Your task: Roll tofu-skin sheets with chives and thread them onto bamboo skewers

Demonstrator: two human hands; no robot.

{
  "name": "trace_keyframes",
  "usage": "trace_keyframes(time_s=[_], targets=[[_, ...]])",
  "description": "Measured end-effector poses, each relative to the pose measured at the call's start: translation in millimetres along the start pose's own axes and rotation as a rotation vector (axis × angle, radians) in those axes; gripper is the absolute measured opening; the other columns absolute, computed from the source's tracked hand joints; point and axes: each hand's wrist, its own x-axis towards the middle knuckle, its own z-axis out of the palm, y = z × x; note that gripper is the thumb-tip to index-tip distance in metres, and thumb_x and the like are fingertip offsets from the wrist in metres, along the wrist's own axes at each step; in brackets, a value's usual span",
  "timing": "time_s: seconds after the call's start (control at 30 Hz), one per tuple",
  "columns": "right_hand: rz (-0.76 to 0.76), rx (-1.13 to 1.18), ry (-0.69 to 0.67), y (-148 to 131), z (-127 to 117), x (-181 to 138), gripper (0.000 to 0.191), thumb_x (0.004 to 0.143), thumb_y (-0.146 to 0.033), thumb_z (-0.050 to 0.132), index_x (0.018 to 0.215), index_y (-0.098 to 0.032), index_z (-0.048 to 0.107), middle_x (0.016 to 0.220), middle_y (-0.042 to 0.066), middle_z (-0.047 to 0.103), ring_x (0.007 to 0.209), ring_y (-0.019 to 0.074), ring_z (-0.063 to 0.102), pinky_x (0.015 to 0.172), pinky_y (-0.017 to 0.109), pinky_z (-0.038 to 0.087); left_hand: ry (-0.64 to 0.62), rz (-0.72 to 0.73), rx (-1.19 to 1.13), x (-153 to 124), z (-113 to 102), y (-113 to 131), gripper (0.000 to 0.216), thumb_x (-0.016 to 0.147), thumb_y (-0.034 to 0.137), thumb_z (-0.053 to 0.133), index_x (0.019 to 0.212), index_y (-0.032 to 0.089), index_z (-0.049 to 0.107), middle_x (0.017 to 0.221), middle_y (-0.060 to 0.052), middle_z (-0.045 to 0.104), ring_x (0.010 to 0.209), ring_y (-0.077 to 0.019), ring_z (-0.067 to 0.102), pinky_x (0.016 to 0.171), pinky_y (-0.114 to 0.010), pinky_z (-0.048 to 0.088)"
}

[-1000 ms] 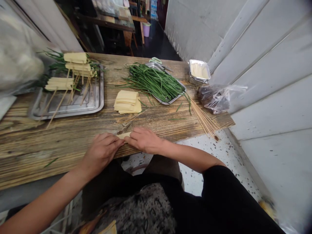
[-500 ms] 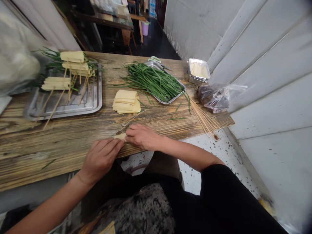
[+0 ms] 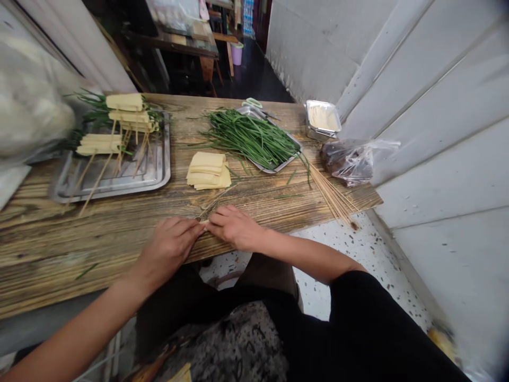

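Observation:
My left hand (image 3: 170, 243) and my right hand (image 3: 235, 227) meet at the front edge of the wooden table (image 3: 131, 233). Both have their fingers closed on a pale yellow tofu skin sheet (image 3: 205, 223). Only a sliver of it shows between the fingertips; the rest is hidden beneath them. Just beyond my hands, a stack of cut tofu skin sheets (image 3: 209, 171) lies on the boards. A thin skewer (image 3: 217, 199) rests between that stack and my right hand.
Skewered tofu skin rolls (image 3: 99, 144) with chives lie on a metal tray (image 3: 153, 183) at left. Garlic chives (image 3: 254, 135) heap over another tray, near green-handled scissors (image 3: 252, 103). To the right are bamboo skewers (image 3: 332, 196), a plastic bag (image 3: 350, 162) and a foil container (image 3: 323, 118).
My hands have drawn closer together over the tofu skin sheet, and less of it shows between them. The view has shifted slightly, so the table's things appear a little lower.

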Motion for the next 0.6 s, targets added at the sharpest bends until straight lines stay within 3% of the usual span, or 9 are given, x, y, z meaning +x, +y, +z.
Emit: trace_keyframes(time_s=[0.13,0.33,0.47,0.6], targets=[[-0.037,0.030,-0.040,11,-4,10,0.021,0.111,-0.028,0.051,0.113,-0.018,0.070,0.104,0.007,0.064,0.106,0.0229,0.050,0.089,0.036,0.038,0.011,0.008,0.093,-11,7,6,0.031,0.105,0.018,0.045,0.127,0.025,0.065,0.115,-0.009,0.078,0.105,-0.0276,0.070,0.091,-0.047,0.055],[0.002,0.040,0.013,13,-1,6,0.026,0.113,-0.034,0.049,0.119,-0.019,0.070,0.114,0.008,0.065,0.108,0.0224,0.050,0.092,0.036,0.036,0.065,0.058,0.029,2,6,2,0.026,0.104,0.017,0.050,0.120,0.024,0.070,0.104,-0.009,0.079,0.094,-0.0252,0.072,0.084,-0.042,0.059],[-0.028,-0.026,0.040,11,1,0,0.031,0.115,-0.026,0.040,0.125,-0.017,0.068,0.113,0.008,0.065,0.107,0.0225,0.049,0.092,0.036,0.037,0.022,0.064,-0.024,14,1,-9,0.027,0.105,0.021,0.048,0.113,0.025,0.073,0.101,-0.007,0.079,0.091,-0.0229,0.071,0.084,-0.038,0.058],[-0.057,0.005,-0.004,20,-5,7,0.025,0.112,-0.024,0.048,0.117,-0.016,0.071,0.108,0.008,0.066,0.107,0.0232,0.050,0.093,0.036,0.036,-0.042,0.068,0.048,18,1,-12,0.029,0.106,0.024,0.047,0.109,0.021,0.075,0.100,-0.009,0.080,0.089,-0.0235,0.070,0.080,-0.039,0.055]])
